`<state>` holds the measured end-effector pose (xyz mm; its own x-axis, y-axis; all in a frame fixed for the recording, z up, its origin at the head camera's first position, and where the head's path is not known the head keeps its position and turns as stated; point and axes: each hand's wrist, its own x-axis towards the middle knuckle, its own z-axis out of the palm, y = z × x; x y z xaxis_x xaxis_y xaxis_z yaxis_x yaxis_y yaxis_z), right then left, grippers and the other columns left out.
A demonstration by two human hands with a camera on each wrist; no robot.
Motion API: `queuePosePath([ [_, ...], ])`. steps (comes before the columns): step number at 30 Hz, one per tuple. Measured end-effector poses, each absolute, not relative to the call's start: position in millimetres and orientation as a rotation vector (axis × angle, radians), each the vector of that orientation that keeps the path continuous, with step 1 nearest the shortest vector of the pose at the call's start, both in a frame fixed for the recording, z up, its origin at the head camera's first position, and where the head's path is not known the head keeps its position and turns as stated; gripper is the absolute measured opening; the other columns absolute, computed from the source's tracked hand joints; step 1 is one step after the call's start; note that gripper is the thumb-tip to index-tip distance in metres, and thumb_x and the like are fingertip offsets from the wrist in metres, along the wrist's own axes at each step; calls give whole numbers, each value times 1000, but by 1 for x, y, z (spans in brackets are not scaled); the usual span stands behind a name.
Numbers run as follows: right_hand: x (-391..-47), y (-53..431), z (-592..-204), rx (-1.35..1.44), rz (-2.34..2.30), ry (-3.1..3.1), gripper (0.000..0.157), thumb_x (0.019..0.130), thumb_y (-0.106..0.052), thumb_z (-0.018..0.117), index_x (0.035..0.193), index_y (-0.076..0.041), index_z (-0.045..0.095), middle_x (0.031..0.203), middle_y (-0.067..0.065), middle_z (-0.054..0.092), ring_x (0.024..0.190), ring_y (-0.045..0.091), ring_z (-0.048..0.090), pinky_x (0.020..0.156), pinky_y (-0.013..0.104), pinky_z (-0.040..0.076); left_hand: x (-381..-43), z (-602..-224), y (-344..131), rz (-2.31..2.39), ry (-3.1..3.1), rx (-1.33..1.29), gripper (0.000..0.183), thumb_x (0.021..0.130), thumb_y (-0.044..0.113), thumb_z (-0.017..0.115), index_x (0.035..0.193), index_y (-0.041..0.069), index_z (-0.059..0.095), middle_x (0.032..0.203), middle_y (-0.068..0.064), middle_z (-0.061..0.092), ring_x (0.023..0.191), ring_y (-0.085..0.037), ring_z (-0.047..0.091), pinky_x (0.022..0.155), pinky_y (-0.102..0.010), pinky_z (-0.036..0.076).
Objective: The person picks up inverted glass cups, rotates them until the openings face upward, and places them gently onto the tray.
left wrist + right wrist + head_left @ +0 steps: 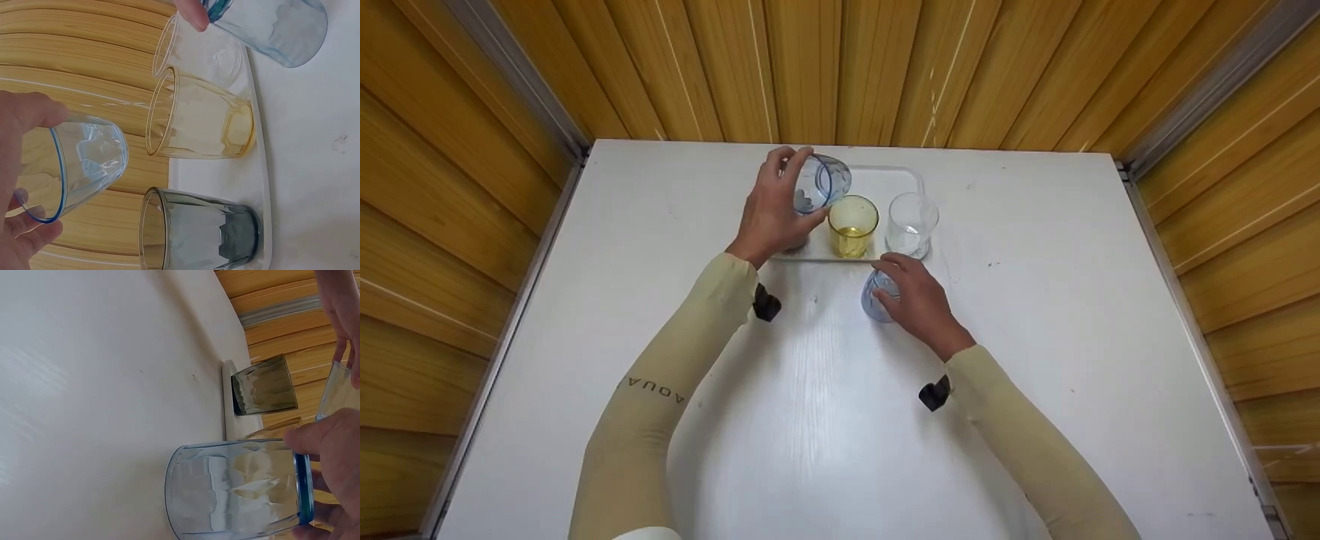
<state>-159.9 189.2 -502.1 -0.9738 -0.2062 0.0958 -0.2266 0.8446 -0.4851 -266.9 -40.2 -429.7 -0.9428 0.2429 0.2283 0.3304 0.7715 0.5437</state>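
Observation:
My left hand [771, 210] grips a clear glass with a blue rim [93, 154], fingers and thumb spread around its sides. That glass is held tilted above the back left of a white tray [911, 172]. With my right hand [921, 301] I hold a light blue glass [225, 489] upside down by its thick base, in front of the tray. Whether its rim touches the table I cannot tell. On the tray an amber glass [853, 229] stands upright between a smoky grey glass [208, 230] and a colourless glass [913, 225]. My left hand mostly hides the grey one in the head view.
The white table [1035, 337] spreads around the tray. Wood-look panels [877, 71] rise behind it and along both sides. Metal rails [1192, 300] run along the table's side edges. A small black wrist camera [766, 304] sits below the left hand.

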Motion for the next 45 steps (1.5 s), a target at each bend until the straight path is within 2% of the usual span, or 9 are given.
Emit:
queuePosePath([
  [14,-166,199,-502,277,817,-2990,43,90,-26,68,132,-18,58,141,3,49,135,24,44,108,44,43,-274,-429,-41,-882,-2849,-470,86,79,42,76,150,34,28,155,-1,26,140,-21,34,111,-42,40],
  [24,-165,200,-504,300,809,-2953,43,90,-26,69,131,-17,58,140,3,50,133,23,45,106,44,44,-281,-429,-36,-827,-2883,-481,85,80,44,75,150,34,27,153,0,27,139,-19,33,110,-40,41],
  [37,-166,199,-504,266,837,-2975,45,90,-26,69,133,-19,57,141,2,49,135,23,44,108,44,43,-290,-430,-33,-759,-2890,-523,85,81,40,75,151,31,28,154,-3,28,139,-23,35,110,-43,41],
  [45,-165,199,-505,271,833,-2968,45,89,-24,70,132,-19,57,141,2,50,134,23,44,107,44,43,-294,-432,-31,-737,-2934,-506,86,81,40,74,152,34,26,155,-2,26,139,-23,33,111,-44,40],
])
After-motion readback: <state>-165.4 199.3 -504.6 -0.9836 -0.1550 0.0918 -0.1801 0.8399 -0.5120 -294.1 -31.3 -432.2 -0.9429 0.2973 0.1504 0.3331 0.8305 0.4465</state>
